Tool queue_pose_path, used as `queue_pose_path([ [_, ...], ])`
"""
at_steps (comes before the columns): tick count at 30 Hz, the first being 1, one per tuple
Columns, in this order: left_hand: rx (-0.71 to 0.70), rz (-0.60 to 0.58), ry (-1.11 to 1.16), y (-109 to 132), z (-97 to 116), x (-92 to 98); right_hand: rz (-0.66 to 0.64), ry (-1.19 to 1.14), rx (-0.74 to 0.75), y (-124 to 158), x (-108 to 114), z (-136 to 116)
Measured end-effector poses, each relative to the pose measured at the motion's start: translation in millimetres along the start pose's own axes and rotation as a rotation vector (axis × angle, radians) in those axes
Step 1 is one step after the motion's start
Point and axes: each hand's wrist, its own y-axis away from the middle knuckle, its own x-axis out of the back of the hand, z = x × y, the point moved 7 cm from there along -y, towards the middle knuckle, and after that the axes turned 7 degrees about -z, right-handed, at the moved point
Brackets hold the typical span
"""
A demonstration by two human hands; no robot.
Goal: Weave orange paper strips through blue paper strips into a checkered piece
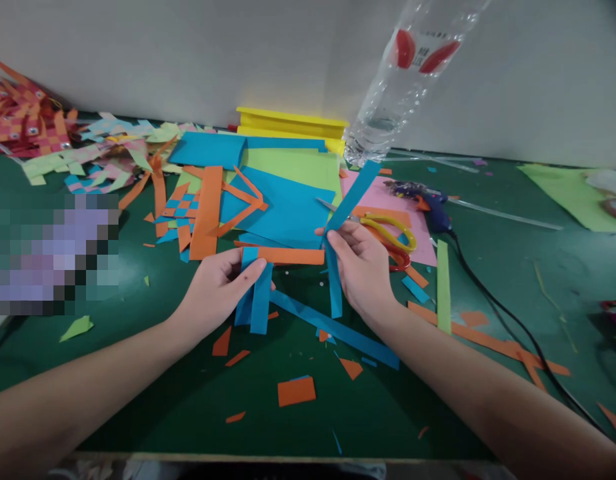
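Observation:
My left hand (215, 287) pinches folded blue paper strips (255, 293) that hang over an orange strip (288, 255) held level above the green table (188, 400). My right hand (361, 267) grips a long blue strip (349, 200) bent over the orange strip's right end; one end points up to the right, the other hangs down by my wrist. Another long blue strip (338, 330) lies on the table below my hands.
Blue, green and pink paper sheets (288, 200) lie behind my hands, with yellow-handled scissors (388, 233) and a blue glue gun (428, 200) with its black cord at right. A clear plastic bottle (403, 80) leans against the wall. Woven paper pieces (88, 153) and scraps lie at left.

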Motion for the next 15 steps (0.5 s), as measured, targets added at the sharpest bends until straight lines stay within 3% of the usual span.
queue_pose_path([
  [8,-0.016,-0.039,-0.101,0.3,0.9,-1.6,-0.042,-0.11,0.012,-1.1,-3.0,0.1],
  [15,-0.022,-0.042,-0.115,-1.0,1.6,-3.3,-0.057,-0.045,0.056,0.4,-4.2,-2.8],
])
